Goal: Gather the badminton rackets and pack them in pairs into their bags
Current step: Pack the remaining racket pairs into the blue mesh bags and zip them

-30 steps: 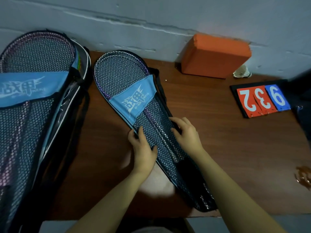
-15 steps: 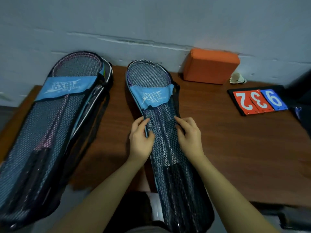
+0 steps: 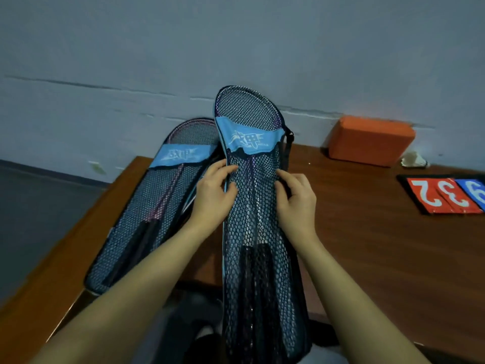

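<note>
Mesh bag (image 3: 258,232) held up over the table's (image 3: 380,245) near edge, long axis running near-to-far, head end pointing at the wall, handle end toward the person. Black open-weave net, teardrop shape, blue fabric band (image 3: 249,140) across the head; rackets (image 3: 253,258) show through, dark grips low. Left hand (image 3: 214,191) pinches the bag's left rim, right hand (image 3: 295,198) curls on its right rim. Second bag (image 3: 157,206) lies flat by the table's left edge, same pointing. Orange block (image 3: 370,140) at far edge, score cards (image 3: 446,195) at right edge.
</note>
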Motion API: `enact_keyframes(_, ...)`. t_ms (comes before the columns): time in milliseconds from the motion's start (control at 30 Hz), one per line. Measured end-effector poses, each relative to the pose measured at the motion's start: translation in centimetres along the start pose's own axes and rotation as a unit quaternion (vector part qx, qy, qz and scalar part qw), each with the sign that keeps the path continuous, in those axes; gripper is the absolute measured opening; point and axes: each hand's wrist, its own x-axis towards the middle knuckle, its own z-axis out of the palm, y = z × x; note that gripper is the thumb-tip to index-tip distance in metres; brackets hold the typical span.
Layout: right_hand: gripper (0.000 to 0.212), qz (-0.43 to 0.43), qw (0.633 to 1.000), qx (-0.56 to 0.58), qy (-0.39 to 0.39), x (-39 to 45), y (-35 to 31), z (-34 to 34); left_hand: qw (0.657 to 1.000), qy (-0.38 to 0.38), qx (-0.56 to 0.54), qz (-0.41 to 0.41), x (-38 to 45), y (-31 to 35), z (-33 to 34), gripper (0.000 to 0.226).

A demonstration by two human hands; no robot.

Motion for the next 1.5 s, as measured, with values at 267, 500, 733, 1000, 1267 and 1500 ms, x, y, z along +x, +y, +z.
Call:
enact_keyframes(267,0.03,-0.005,1.0,-0.016,-0.005,3.8,-4.1,9.1,1.0,0.001,-0.01,0.008,5.9,-7.2,-6.3,0.033)
enact_keyframes(500,0.028,0.037,0.998,-0.04,-0.003,5.0,-7.5,21.6,1.0,-0.019,-0.014,-0.013,11.3,-17.9,-12.1,0.031)
enact_keyframes(733,0.027,0.113,0.991,-0.077,-0.009,4.8,-9.6,27.9,0.995,-0.077,-0.043,-0.053,13.7,-25.1,-13.7,0.039)
enact_keyframes(1000,0.028,0.205,0.973,-0.097,-0.052,2.7,-8.3,29.3,0.985,-0.132,-0.064,-0.092,12.2,-28.2,-12.2,0.042)
enact_keyframes(1267,0.033,0.243,0.928,-0.247,-0.137,-0.2,-5.3,29.6,0.97,-0.203,0.099,-0.095,10.1,-32.1,-11.2,0.042)
enact_keyframes(1500,0.043,0.267,0.86,-0.343,-0.268,-1.9,-3.7,30.4,0.932,-0.238,0.269,-0.051,8.9,-33.0,-11.6,0.047)
